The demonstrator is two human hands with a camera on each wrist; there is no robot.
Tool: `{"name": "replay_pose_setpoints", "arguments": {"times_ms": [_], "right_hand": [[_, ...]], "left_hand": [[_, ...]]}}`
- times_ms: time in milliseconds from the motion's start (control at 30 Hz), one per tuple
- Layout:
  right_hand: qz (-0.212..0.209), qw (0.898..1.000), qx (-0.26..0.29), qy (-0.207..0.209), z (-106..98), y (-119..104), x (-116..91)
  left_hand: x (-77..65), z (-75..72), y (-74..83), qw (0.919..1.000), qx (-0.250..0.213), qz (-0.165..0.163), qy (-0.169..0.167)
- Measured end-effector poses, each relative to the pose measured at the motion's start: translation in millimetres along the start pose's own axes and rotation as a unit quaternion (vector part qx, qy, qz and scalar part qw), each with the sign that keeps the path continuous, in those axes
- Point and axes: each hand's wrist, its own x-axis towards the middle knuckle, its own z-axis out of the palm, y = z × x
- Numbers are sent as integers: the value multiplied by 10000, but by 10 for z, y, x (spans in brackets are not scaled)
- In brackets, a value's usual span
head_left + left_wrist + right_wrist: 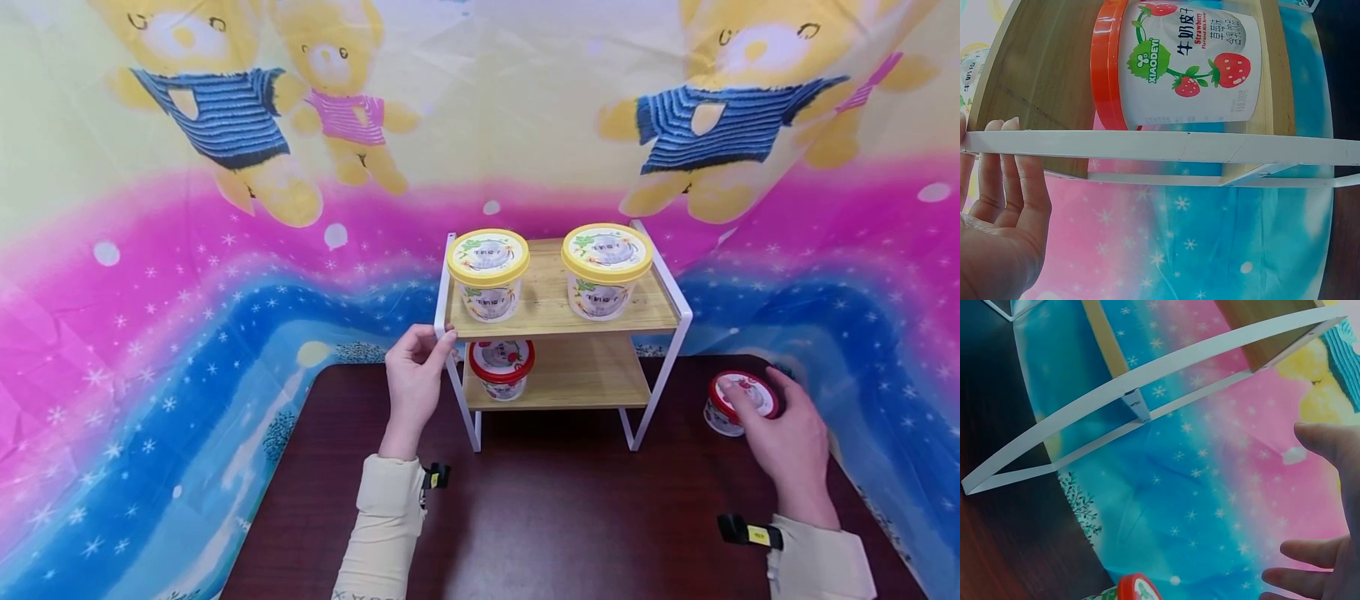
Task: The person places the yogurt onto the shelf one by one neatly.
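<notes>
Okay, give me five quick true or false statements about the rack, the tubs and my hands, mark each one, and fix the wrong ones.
1. Two yellow-lidded tubs stand on the top shelf. True.
2. A yellow-lidded tub stands on the lower shelf. False: the tub there has a red lid.
3. The left hand has its grip on the rack's white frame. True.
4. The right hand is over the top shelf. False: it is at the red-lidded tub on the table, to the right of the rack.
5. Strawberries are printed on the tub on the lower shelf. True.
</notes>
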Motion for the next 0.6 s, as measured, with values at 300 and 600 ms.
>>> {"name": "replay_pose_setpoints", "arguments": {"times_ms": [300,600], "right_hand": [[104,9997,-162,-136,23,94,1],[458,9982,-240,-303,88,221,22]], "left_hand": [[1,4,19,9999,113,-7,15],[-7,-3,30,10000,45,-23,-1]]}}
